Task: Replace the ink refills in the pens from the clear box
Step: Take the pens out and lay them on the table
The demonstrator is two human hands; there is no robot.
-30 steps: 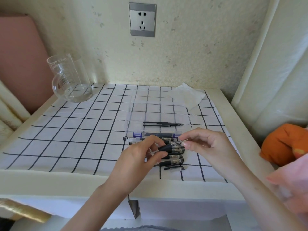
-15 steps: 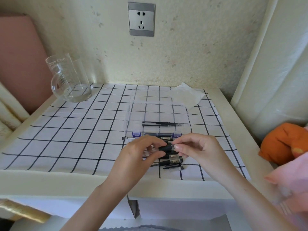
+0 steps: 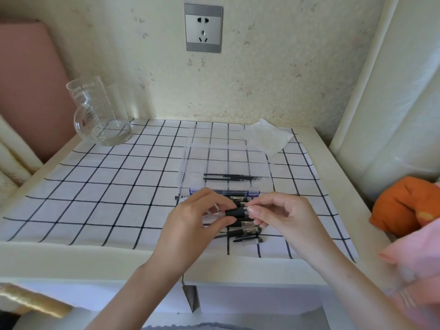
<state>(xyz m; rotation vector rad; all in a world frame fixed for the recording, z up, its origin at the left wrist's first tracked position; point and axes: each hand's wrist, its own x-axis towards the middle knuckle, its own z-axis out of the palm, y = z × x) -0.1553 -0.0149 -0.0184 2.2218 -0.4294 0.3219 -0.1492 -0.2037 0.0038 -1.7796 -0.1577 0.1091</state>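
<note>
A pen (image 3: 235, 213) with a clear barrel and a black grip is held level above the checked cloth. My left hand (image 3: 195, 217) grips its clear barrel and my right hand (image 3: 278, 214) pinches the tip end, right against the black grip. Several more black pens (image 3: 247, 231) lie in a heap on the cloth under and just behind my hands. Behind them sits the clear box (image 3: 190, 160), open, with a few thin black refills (image 3: 232, 176) lying near its front wall.
A glass measuring jug (image 3: 100, 113) stands at the table's back left. A crumpled white tissue (image 3: 266, 136) lies behind the box at the right. An orange cushion (image 3: 404, 206) and pink fabric (image 3: 419, 253) sit off the table's right edge.
A second ago my right hand held a thin refill with its tip at the pen's front. It has since slid toward the pen, and its fingers now pinch right at the black grip.
</note>
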